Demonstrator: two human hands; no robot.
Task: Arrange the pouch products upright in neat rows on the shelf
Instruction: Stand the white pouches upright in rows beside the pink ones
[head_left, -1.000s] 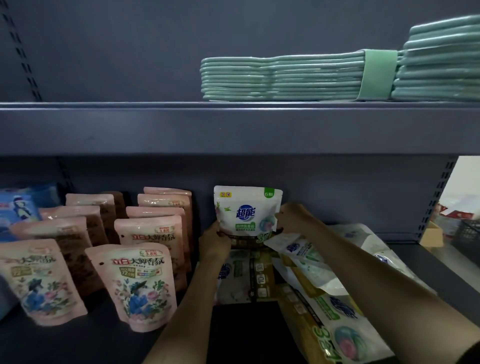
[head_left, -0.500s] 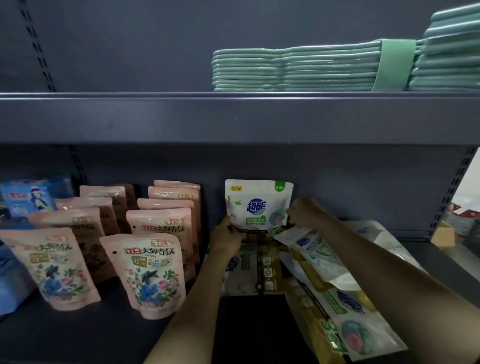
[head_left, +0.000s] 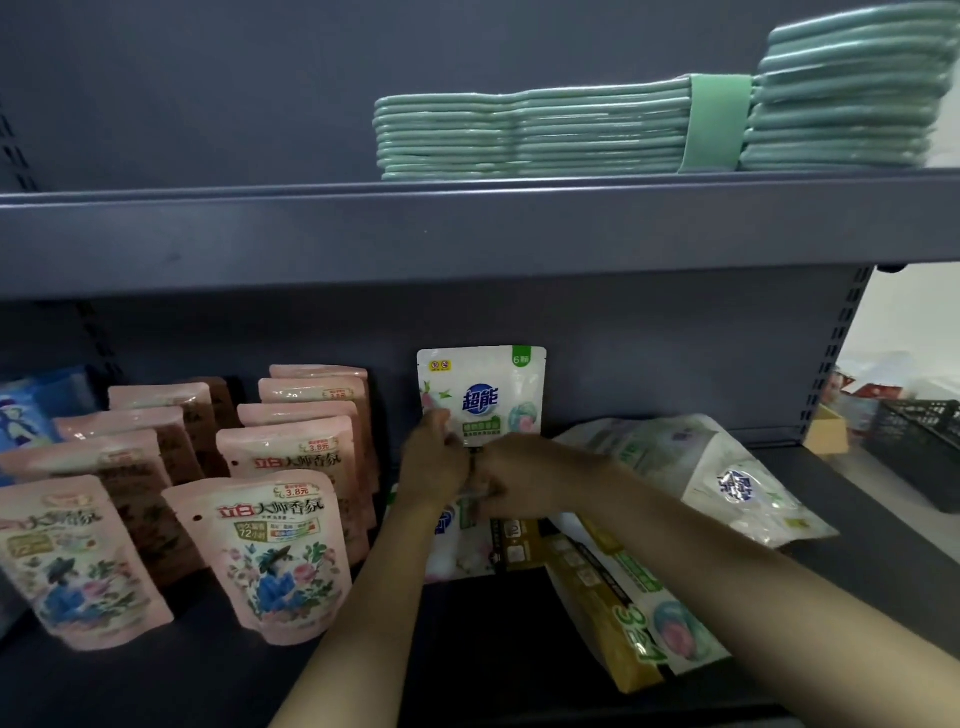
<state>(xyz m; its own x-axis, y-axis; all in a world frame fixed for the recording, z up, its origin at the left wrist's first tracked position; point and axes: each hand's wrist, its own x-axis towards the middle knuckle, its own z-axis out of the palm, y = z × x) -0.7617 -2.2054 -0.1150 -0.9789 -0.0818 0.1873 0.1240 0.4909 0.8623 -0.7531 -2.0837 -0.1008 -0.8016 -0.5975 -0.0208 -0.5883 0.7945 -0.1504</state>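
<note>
Dark grey shelving (head_left: 467, 234) fills the view, with pink pouches (head_left: 280, 551) already stood in rows at the left of the lower shelf and a heap of white and gold pouches (head_left: 649, 587) lying flat at the right. A white pouch (head_left: 480, 395) with a blue logo is stood upright against the back panel, gripped at its base by the left hand (head_left: 434, 462) and the right hand (head_left: 519, 475), fingers curled. Standing this first white pouch appears to be the step in hand; next, a release without toppling is called for, then a flat pouch is to be stood in front.
</note>
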